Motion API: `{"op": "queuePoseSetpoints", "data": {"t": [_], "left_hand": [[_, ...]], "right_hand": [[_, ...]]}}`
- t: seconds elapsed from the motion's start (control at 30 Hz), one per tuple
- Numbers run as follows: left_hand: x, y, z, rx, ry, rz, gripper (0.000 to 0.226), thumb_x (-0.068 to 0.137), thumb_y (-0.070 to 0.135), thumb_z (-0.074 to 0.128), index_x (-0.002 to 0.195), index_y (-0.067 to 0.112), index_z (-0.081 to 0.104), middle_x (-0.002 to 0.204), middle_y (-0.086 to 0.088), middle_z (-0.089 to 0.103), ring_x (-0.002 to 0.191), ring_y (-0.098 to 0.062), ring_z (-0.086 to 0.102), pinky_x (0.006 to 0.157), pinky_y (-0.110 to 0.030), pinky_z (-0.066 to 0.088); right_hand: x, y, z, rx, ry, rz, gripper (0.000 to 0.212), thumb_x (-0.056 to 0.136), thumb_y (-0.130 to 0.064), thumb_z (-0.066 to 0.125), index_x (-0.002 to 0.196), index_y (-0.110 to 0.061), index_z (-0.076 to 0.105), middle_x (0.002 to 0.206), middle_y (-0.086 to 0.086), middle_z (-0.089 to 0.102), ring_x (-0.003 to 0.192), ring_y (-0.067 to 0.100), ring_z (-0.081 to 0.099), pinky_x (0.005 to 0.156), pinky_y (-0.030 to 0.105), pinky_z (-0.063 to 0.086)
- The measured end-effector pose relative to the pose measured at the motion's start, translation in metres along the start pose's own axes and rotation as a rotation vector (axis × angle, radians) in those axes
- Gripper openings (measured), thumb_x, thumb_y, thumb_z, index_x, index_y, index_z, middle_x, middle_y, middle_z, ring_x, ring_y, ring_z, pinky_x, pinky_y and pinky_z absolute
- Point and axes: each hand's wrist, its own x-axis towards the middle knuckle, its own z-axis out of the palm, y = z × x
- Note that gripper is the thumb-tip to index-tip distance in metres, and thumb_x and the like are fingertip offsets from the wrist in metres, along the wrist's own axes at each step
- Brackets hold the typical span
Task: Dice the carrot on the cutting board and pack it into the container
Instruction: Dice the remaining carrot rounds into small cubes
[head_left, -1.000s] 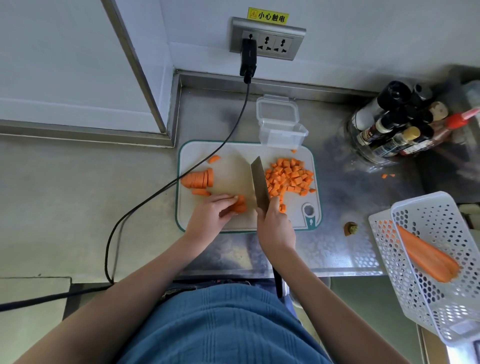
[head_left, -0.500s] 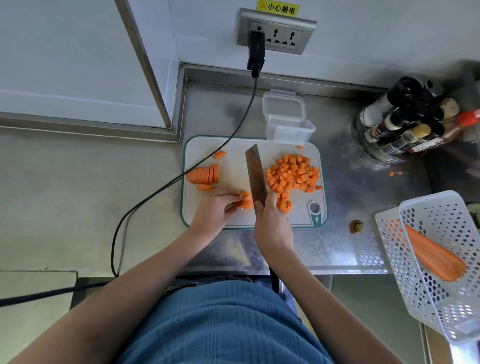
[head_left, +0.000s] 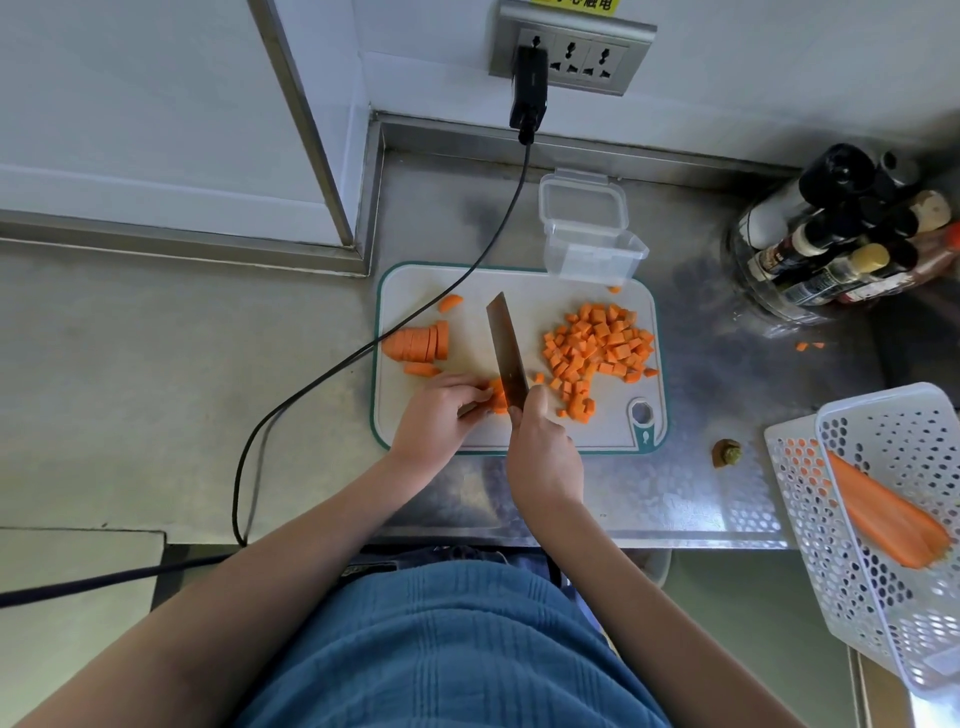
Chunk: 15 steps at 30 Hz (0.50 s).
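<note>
A white cutting board (head_left: 524, 291) with a teal rim lies on the steel counter. My right hand (head_left: 543, 452) grips a cleaver (head_left: 506, 351), blade down on a small stack of carrot strips (head_left: 497, 397). My left hand (head_left: 439, 415) holds those strips with curled fingers, right beside the blade. A pile of diced carrot (head_left: 597, 348) lies on the board's right half. A sliced carrot chunk (head_left: 418, 343) and loose slices sit at its left edge. An open clear container (head_left: 592, 239), lid hinged back, stands behind the board.
A black power cable (head_left: 363, 348) runs from the wall socket across the board's left corner. Sauce bottles (head_left: 841, 234) cluster at back right. A white perforated basket (head_left: 883, 514) holding a carrot overhangs the counter's right end. A carrot stub (head_left: 727, 452) lies near it.
The cleaver has shifted slightly left along the strips under my left hand, with more small dice lying just right of the blade. The camera has tilted down a little.
</note>
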Motion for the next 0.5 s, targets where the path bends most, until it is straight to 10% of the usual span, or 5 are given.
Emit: {"op": "queuePoseSetpoints", "data": {"t": [0.5], "left_hand": [[-0.002,0.006,0.004,0.032,0.035,-0.015,0.013,0.075,0.000,0.072,0.088,0.001,0.074,0.089,-0.006,0.071,0.087,-0.019,0.063,0.079,-0.027,0.048]], "right_hand": [[0.012,-0.003,0.014,-0.062,-0.020,0.052,0.022,0.099,-0.007,0.034,0.121,-0.011,0.029,0.093,0.016,0.064,0.082,0.034,0.062,0.058,0.036,0.042]]}}
